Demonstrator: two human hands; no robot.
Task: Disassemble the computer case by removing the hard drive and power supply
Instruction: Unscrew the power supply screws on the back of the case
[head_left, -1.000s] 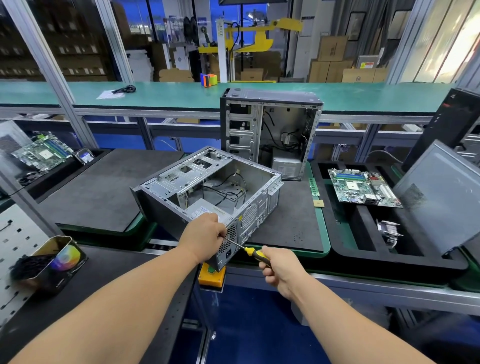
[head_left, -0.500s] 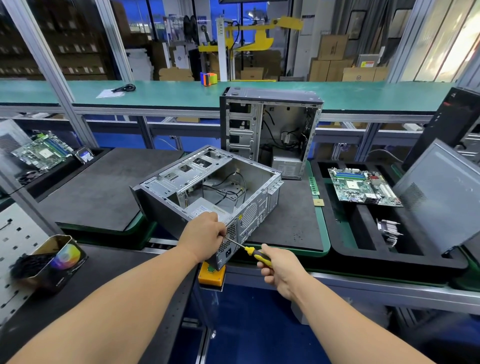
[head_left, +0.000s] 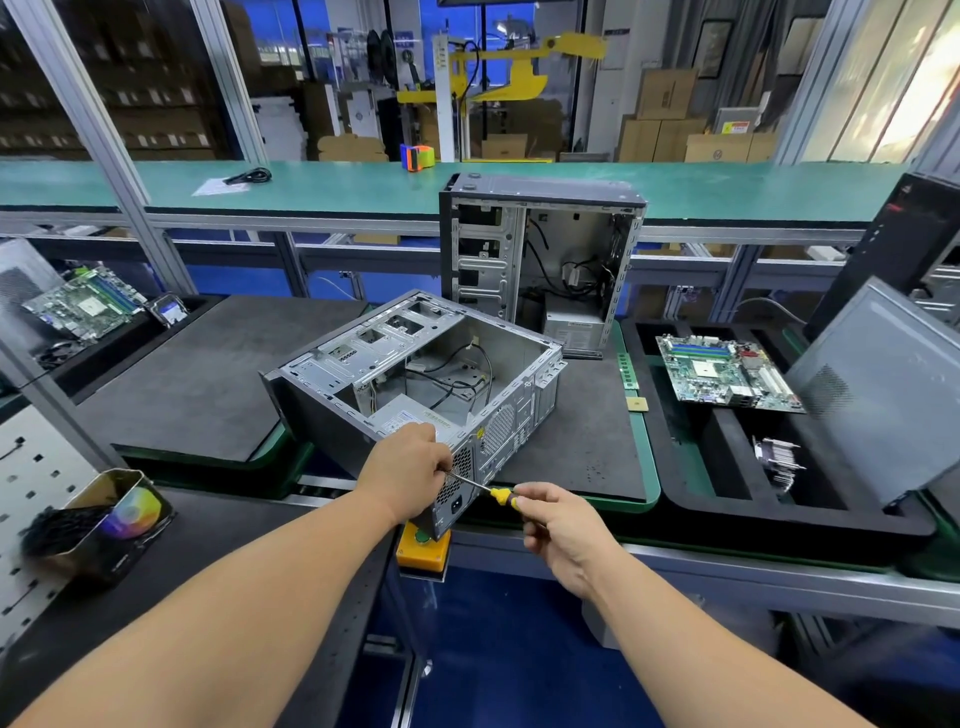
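Note:
An open grey computer case (head_left: 332, 395) lies on its side on a dark foam mat (head_left: 571, 441), its rear corner overhanging the near edge. The power supply (head_left: 410, 418) sits inside at that near corner, its vented back and socket facing me. My left hand (head_left: 405, 470) rests on the top rear edge above the power supply, its fingertips curled at the screwdriver's shaft. My right hand (head_left: 558, 519) grips the yellow-and-black handle of a screwdriver (head_left: 500, 495); the tip is at the case's rear panel, hidden behind my left fingers. No hard drive is visible.
A second open case (head_left: 540, 260) stands upright behind. A black tray (head_left: 691, 499) on the right holds a motherboard (head_left: 722, 374), a heatsink (head_left: 779, 460) and a grey side panel (head_left: 883, 384). A tin box (head_left: 104, 519) sits front left, and a yellow-orange button box (head_left: 423, 551) is under the case corner.
My right hand has shifted slightly on the screwdriver handle; the tool stays at the same spot on the rear panel. The case and my left hand have not moved.

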